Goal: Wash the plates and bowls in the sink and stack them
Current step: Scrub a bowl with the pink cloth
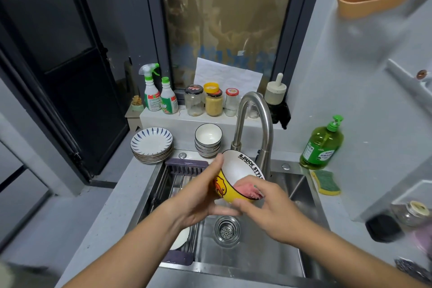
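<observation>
Over the steel sink (pixel 252 255) my left hand (pixel 198 196) grips a yellow duck bowl (pixel 233 170) by its rim and base, tilted toward me. My right hand (pixel 268 208) holds a pink cloth (pixel 247 190) pressed over the bowl's near rim. A stack of blue-patterned plates (pixel 152 144) sits on the counter at the back left. Beside it stands a stack of white bowls (pixel 208 139). A white plate (pixel 181 239) lies on the drying rack (pixel 177 184), partly hidden under my left forearm.
The curved faucet (pixel 257 124) rises just behind the bowl. A green dish soap bottle (pixel 323 144) and a yellow-green sponge (pixel 326 182) sit on the right counter. Spray bottles (pixel 159 93) and jars (pixel 212 101) line the ledge behind. The drain strainer (pixel 226 230) lies below my hands.
</observation>
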The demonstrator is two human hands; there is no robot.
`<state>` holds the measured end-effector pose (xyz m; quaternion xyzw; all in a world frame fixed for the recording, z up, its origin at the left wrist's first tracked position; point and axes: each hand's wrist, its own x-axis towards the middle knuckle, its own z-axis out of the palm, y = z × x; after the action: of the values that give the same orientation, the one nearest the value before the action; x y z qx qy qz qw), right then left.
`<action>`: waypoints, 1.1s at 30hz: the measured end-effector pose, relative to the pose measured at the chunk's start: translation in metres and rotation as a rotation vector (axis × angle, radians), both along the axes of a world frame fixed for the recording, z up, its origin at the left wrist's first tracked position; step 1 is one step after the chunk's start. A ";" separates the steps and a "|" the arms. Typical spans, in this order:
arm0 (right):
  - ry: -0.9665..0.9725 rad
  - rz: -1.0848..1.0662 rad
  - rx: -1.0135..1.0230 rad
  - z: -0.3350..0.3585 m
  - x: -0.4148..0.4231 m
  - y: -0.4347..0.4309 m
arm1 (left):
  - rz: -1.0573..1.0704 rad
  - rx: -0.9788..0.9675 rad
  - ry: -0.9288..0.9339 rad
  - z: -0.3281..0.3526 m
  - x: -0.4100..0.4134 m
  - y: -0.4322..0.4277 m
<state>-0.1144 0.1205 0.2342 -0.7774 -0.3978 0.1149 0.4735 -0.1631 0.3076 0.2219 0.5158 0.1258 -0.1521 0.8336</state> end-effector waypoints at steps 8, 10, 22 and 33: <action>0.286 -0.014 0.188 0.002 -0.006 0.015 | 0.175 -0.090 -0.151 -0.019 -0.003 -0.013; 0.134 0.027 0.069 0.006 0.000 0.008 | 0.164 -0.114 -0.121 -0.012 -0.001 -0.010; -0.185 0.149 -0.077 -0.004 0.012 -0.011 | -0.179 -0.386 -0.062 -0.016 -0.002 -0.003; -0.194 0.171 -0.058 0.007 0.016 -0.007 | -0.012 -0.309 0.081 -0.005 0.008 -0.010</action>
<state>-0.0983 0.1137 0.2408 -0.7615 -0.5031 0.0908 0.3985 -0.1547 0.2972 0.2164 0.3756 0.1314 -0.1954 0.8963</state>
